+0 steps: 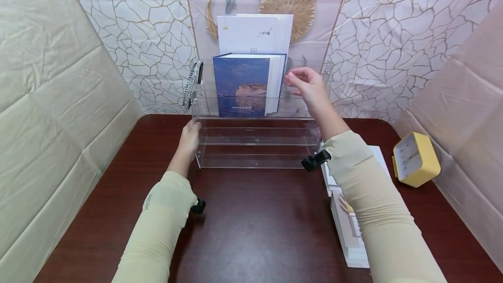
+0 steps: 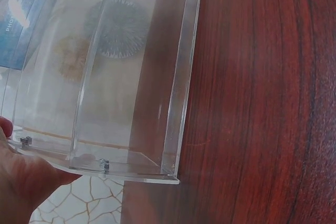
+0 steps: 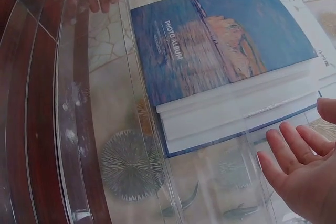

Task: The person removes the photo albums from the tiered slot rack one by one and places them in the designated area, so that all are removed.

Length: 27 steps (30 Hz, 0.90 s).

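Observation:
A clear acrylic rack [image 1: 255, 160] with stepped tiers stands at the back of the table. On an upper tier a blue photo album [image 1: 241, 82] with a painted cliff cover stands upright, its white page block facing right. Behind it rises a taller white album [image 1: 251, 34]. My left hand [image 1: 189, 139] grips the rack's left side panel; in the left wrist view part of that hand [image 2: 26, 179] lies at the panel's edge. Just right of the blue album, my right hand [image 1: 310, 88] is raised with its fingers extended and nothing in it, apart from the page block in the right wrist view.
A spiral-bound notebook [image 1: 192, 85] leans at the rack's upper left. Under my right forearm lie white books or boxes [image 1: 346, 235], partly hidden. A yellow clock [image 1: 416, 159] stands at the table's right. Patterned cloth walls close off the back and sides.

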### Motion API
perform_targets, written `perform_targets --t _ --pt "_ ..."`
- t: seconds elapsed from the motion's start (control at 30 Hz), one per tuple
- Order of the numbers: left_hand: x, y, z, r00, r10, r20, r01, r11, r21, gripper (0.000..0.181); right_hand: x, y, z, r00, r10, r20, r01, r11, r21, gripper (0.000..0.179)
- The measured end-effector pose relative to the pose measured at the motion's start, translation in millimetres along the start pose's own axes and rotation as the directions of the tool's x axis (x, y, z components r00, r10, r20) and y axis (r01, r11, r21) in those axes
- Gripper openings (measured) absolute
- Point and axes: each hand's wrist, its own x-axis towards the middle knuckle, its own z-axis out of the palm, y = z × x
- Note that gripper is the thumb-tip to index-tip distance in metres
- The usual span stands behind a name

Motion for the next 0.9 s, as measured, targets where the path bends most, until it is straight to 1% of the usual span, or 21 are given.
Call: perform_targets --t 0.13,0.2,0.37,0.43,0.53,0.63,0.8,0.87,0.9 --pt "1.6 -1.2 0.0 1.000 0.013 -0.001 -0.013 1.000 -0.011 0.049 -0.2 0.1 2.2 1.000 0.000 -0.001 0.000 1.000 0.002 0.019" --pt "5.8 -5.8 -1.2 1.000 0.012 -0.001 -0.012 1.000 -0.013 0.049 -0.1 0.6 3.4 1.000 0.000 -0.005 0.000 1.000 -0.001 0.018" --pt "19.4 -22.6 -5.0 1.000 0.008 -0.010 -0.008 1.000 -0.007 0.049 0.3 3.1 7.0 1.000 0.001 -0.017 -0.002 1.000 -0.015 0.024" --pt "21.7 -26.2 -5.5 1.000 0.013 -0.017 -0.013 1.000 0.005 0.049 0.4 4.3 9.7 1.000 -0.009 -0.025 0.008 0.999 -0.036 0.027" --pt "22.3 -28.3 -6.0 1.000 0.017 -0.021 -0.017 0.999 0.029 0.050 0.3 6.2 14.9 0.998 -0.032 -0.047 0.028 0.996 -0.087 0.031" --pt "21.7 -28.5 -6.1 1.000 0.015 -0.021 -0.014 0.999 0.038 0.051 -0.1 8.7 20.3 0.995 -0.071 -0.073 0.057 0.982 -0.179 0.038" --pt "21.3 -27.6 -6.0 1.000 0.007 -0.019 -0.006 1.000 0.030 0.051 -1.4 10.6 29.4 0.987 -0.113 -0.116 0.071 0.945 -0.318 0.054" --pt "20.0 -25.3 -5.7 1.000 0.002 -0.015 -0.002 1.000 0.023 0.051 -1.9 11.8 32.6 0.982 -0.128 -0.140 0.071 0.932 -0.355 0.058" --pt "17.0 -21.3 -4.9 1.000 0.000 -0.011 0.000 1.000 0.022 0.051 -1.9 12.8 34.1 0.979 -0.136 -0.153 0.070 0.926 -0.370 0.059"
